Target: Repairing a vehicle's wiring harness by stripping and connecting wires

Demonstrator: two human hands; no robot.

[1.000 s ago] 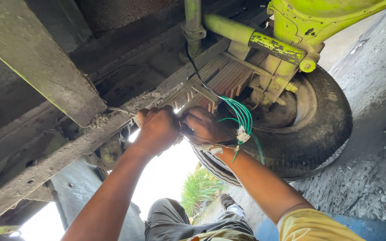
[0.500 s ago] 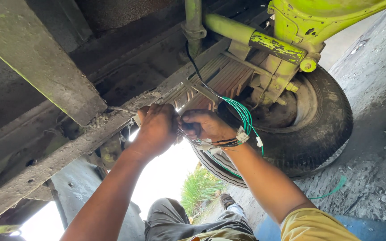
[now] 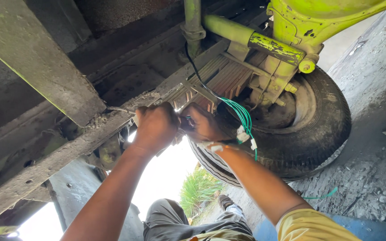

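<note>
I lie under a vehicle and look up at its rusty frame rail (image 3: 59, 156). My left hand (image 3: 156, 126) is fisted against the rail, gripping something I cannot make out. My right hand (image 3: 203, 125) is closed right beside it, touching it, on the end of a bundle of green wires (image 3: 242, 114). The wires loop out past my right wrist, with white connectors (image 3: 243, 135) dangling from them. A black cable (image 3: 193, 67) runs from the bundle up along the frame.
A worn tyre (image 3: 318, 134) on a yellow-green axle housing (image 3: 255, 40) hangs just right of my hands. Leaf springs (image 3: 226, 78) sit above them. A broad crossmember (image 3: 36, 67) spans the left. Gravelly ground (image 3: 371, 178) lies at the right. My bent legs (image 3: 175, 223) show below.
The green wire loop and white connectors have shifted slightly right and down by my right wrist. Both hands stay pressed together at the rail.
</note>
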